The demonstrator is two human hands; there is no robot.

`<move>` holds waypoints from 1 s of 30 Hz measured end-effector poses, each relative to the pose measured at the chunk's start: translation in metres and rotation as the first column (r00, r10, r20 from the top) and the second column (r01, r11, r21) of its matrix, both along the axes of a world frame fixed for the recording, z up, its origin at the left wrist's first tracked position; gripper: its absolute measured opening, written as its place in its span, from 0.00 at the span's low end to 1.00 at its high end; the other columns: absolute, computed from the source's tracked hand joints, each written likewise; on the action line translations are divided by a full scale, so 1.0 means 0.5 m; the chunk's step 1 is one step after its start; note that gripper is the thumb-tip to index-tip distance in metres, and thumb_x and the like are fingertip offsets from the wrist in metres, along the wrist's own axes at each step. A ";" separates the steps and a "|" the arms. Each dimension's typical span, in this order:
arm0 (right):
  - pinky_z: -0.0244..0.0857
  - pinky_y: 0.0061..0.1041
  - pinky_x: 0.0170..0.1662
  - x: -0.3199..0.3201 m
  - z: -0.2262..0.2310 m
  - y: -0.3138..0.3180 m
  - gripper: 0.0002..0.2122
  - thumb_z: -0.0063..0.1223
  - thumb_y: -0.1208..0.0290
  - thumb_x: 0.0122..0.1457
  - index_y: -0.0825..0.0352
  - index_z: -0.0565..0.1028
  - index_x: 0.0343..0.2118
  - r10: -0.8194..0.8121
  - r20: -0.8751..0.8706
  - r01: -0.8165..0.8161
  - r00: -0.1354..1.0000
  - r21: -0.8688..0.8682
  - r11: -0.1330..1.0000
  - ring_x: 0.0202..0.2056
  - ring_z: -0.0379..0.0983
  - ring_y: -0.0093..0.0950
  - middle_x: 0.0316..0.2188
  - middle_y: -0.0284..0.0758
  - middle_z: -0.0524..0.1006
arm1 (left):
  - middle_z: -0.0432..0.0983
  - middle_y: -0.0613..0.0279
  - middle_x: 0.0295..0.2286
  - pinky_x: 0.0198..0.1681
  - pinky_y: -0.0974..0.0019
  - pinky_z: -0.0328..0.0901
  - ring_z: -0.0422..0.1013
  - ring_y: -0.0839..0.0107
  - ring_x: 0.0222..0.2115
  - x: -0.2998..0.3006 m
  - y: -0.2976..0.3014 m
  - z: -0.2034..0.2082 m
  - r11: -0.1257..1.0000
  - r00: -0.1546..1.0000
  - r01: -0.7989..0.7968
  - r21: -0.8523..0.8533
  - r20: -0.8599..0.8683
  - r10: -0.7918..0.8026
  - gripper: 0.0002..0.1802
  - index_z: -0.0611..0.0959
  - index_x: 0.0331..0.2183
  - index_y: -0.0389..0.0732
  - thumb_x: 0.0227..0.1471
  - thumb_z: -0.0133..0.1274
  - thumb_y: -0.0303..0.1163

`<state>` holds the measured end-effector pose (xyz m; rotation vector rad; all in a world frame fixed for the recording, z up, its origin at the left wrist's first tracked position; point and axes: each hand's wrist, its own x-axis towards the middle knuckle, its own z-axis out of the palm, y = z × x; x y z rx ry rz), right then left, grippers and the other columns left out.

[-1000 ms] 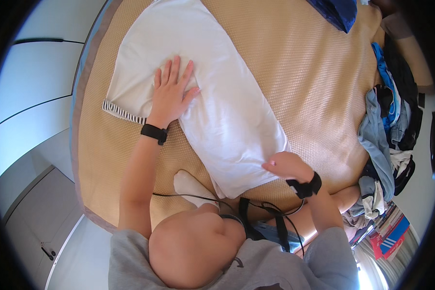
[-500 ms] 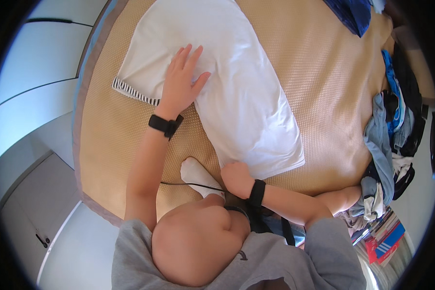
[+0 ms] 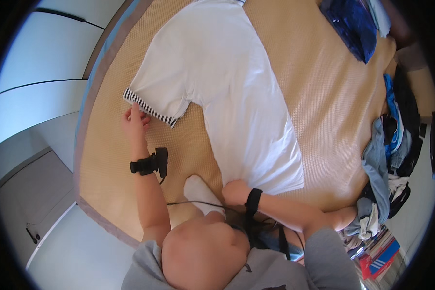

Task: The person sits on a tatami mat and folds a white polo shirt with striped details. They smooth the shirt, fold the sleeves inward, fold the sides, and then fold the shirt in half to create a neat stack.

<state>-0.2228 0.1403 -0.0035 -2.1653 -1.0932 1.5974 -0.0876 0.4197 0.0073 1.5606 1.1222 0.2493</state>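
Note:
A white T-shirt (image 3: 237,92) lies flat on a tan woven mat (image 3: 324,111) that covers the bed. Its left sleeve is spread out and ends in a black-and-white striped cuff (image 3: 152,110). My left hand (image 3: 135,123) has its fingertips on the cuff's outer corner and pinches it. My right hand (image 3: 234,191) is closed on the lower left corner of the shirt's hem. Each wrist carries a black strapped device. My foot in a white sock (image 3: 198,191) rests on the mat between my arms.
A pile of blue, grey and dark clothes (image 3: 391,159) lies along the bed's right edge. A dark blue garment (image 3: 355,24) sits at the top right. The mat's left edge (image 3: 89,125) drops to a pale floor beside white cabinet doors (image 3: 38,72).
My left hand left the shirt's body and moved left to the striped cuff, which now lies spread out. My right hand moved from the right side of the hem to its left corner.

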 end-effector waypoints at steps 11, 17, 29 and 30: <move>0.68 0.37 0.35 -0.017 0.005 -0.016 0.10 0.48 0.69 0.45 0.67 0.79 0.26 0.053 -0.194 -0.035 0.980 0.095 0.995 0.32 0.74 0.41 0.26 0.43 0.77 | 0.72 0.63 0.26 0.20 0.73 0.64 0.68 0.76 0.21 0.053 0.013 -0.039 0.983 0.998 -0.021 -0.181 0.046 0.030 0.20 0.73 0.35 0.35 0.45 0.58 0.38; 0.66 0.39 0.31 -0.077 0.016 -0.066 0.12 0.47 0.64 0.51 0.68 0.77 0.23 -0.175 -0.036 0.179 0.984 0.189 0.966 0.28 0.73 0.43 0.23 0.44 0.76 | 0.72 0.61 0.32 0.30 0.68 0.67 0.70 0.72 0.30 0.066 -0.033 -0.022 0.995 0.908 -0.058 -0.087 0.409 0.089 0.17 0.72 0.37 0.34 0.48 0.54 0.34; 0.66 0.37 0.30 0.052 0.045 -0.033 0.11 0.44 0.68 0.49 0.69 0.75 0.23 -0.438 -0.227 0.486 0.870 0.244 0.839 0.26 0.73 0.42 0.20 0.45 0.74 | 0.70 0.55 0.40 0.40 0.63 0.66 0.69 0.66 0.39 0.085 -0.027 0.014 0.956 0.898 0.086 -0.281 0.437 0.047 0.20 0.69 0.45 0.33 0.50 0.50 0.31; 0.66 0.36 0.30 0.080 0.042 -0.036 0.11 0.44 0.67 0.50 0.70 0.75 0.23 -0.527 -0.249 0.582 0.813 0.293 0.759 0.25 0.73 0.41 0.19 0.45 0.74 | 0.70 0.56 0.40 0.40 0.64 0.66 0.69 0.67 0.39 0.090 -0.050 0.042 0.963 0.892 0.090 -0.254 0.450 0.035 0.20 0.69 0.45 0.34 0.50 0.50 0.30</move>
